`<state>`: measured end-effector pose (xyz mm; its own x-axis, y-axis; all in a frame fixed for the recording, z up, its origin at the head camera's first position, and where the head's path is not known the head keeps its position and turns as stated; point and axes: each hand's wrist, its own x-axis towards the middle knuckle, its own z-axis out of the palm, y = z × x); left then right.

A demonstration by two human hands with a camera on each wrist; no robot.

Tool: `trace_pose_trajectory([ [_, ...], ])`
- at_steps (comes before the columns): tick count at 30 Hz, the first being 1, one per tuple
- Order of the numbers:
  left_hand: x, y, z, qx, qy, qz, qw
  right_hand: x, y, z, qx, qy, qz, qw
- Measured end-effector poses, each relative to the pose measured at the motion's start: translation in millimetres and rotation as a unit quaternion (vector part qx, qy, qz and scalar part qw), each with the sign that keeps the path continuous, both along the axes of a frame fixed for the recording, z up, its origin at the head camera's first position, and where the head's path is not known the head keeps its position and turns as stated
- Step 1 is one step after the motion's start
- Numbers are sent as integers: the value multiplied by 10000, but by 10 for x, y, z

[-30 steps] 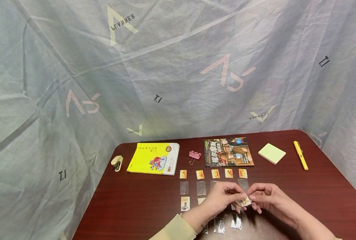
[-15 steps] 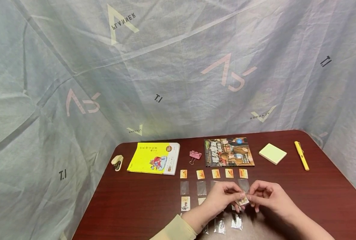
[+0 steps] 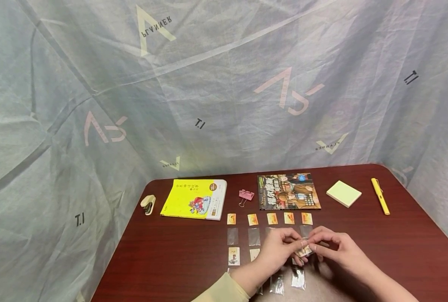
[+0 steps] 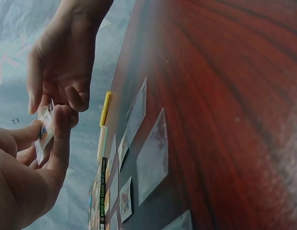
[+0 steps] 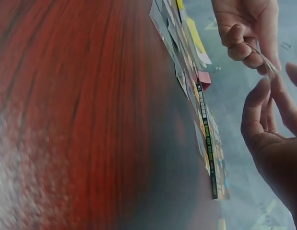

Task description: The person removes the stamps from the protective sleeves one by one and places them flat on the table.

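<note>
A small clear plastic bag with a picture card [image 3: 304, 252] in it is held above the table, in front of the person. My left hand [image 3: 275, 253] grips it between thumb and fingers, as the left wrist view also shows with the bagged card [image 4: 44, 130]. At the bag's upper right edge, my right hand [image 3: 338, 248] pinches with thumb and forefinger, close against the left fingertips. From the right wrist view the bag [image 5: 268, 66] appears nearly edge-on. Fingers cover much of it, and whether its mouth is sealed cannot be seen.
Rows of orange picture cards [image 3: 271, 218], clear bags [image 3: 254, 237] and larger cards [image 3: 234, 256] lie on the table, some behind the hands. Farther back are a stapler [image 3: 147, 204], yellow book [image 3: 193, 199], pink binder clip [image 3: 246, 195], dark book [image 3: 288, 191], note pad [image 3: 343, 193] and yellow pen [image 3: 380, 196].
My right hand's fingers have shifted left along the bag's edge, nearer my left fingertips. The bagged card has moved slightly left and turned a little; my left hand keeps its grip.
</note>
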<state>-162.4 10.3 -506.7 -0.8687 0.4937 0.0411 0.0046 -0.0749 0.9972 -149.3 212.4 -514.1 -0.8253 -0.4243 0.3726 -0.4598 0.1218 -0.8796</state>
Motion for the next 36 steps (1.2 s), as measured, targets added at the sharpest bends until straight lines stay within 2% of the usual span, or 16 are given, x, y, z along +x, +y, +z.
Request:
trace_pose_trajectory([
  [6, 33, 19, 39, -393, 76, 127, 9991, -6, -16, -24, 258, -148, 47, 9995],
  [11, 47, 11, 57, -573, -13, 203, 9982, -4, 11, -12, 244, -290, -397, 9985],
  [14, 57, 11, 47, -569, -16, 227, 9981, 4, 44, 6, 152, -602, -636, 9960],
  [18, 72, 10, 48, -521, 70, 211, 9984, 0, 82, 27, 40, -1114, -735, 9910],
  [22, 98, 2, 80, -753, 194, 262, 9966, -17, 121, 39, -192, -1546, -589, 9860],
  [26, 139, -8, 134, -1414, 558, 482, 9872, -20, 171, 62, -370, -1848, -466, 9810],
  [28, 167, -11, 161, -1877, 860, 649, 9763, -16, 194, 74, -380, -1944, -489, 9790],
  [31, 218, 0, 193, -2398, 1114, 812, 9610, -18, 224, 79, -364, -1917, -573, 9791],
  [33, 263, 18, 208, -2641, 1125, 859, 9540, -28, 245, 75, -372, -1854, -594, 9802],
  [36, 333, 54, 214, -2787, 973, 833, 9518, -41, 272, 78, -397, -1851, -631, 9799],
])
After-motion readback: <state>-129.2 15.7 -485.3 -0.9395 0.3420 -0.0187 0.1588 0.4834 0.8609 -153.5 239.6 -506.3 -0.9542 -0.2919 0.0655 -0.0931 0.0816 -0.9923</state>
